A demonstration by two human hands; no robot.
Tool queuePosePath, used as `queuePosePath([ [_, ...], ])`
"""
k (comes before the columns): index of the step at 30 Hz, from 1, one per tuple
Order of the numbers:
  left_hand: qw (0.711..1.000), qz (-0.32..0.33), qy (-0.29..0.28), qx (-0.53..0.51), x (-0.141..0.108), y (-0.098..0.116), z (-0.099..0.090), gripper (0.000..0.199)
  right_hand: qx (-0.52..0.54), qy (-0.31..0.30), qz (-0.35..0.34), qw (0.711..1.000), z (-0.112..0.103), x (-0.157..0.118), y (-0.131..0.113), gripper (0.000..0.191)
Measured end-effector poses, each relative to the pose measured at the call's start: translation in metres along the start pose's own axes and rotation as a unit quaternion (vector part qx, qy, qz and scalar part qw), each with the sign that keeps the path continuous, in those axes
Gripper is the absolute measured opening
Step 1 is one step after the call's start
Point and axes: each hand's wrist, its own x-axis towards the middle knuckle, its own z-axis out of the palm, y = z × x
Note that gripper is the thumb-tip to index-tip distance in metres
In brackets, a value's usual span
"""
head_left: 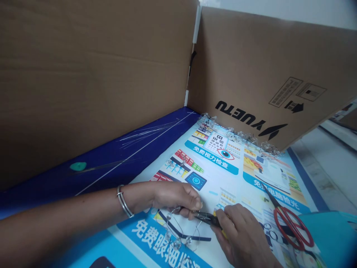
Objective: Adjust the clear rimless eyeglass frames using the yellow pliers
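My left hand (181, 199), with a silver bangle at the wrist, pinches a strand of clear beads on thin wire (177, 243). The strand hangs below the fingers over the printed sheet. My right hand (241, 232) is wrapped round a pair of pliers (208, 217) with dark jaws and yellow on the handles. The plier tips meet the wire just beside my left fingertips. Whether the jaws are fully closed is too small to tell.
Red-handled scissors (292, 227) lie right of my right hand. Clear beaded strands (242, 137) run along the foot of the cardboard wall (240, 67). Another cardboard panel (95, 82) stands at left. A green piece (78, 166) and thin clear strands (150, 132) rest on the blue surface.
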Motion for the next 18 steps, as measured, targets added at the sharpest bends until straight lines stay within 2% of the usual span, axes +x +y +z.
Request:
queuePosePath([
  [8,1.0,-0.013,0.0,0.014,0.0014,-0.0033,-0.0042,0.034,-0.019,-0.035,-0.008,0.999,0.003,-0.0038,0.0052,0.018],
  [18,0.999,-0.041,0.012,0.009,-0.0017,0.0025,-0.0002,0.038,-0.028,0.008,-0.028,0.999,0.0074,-0.003,0.0046,0.016],
])
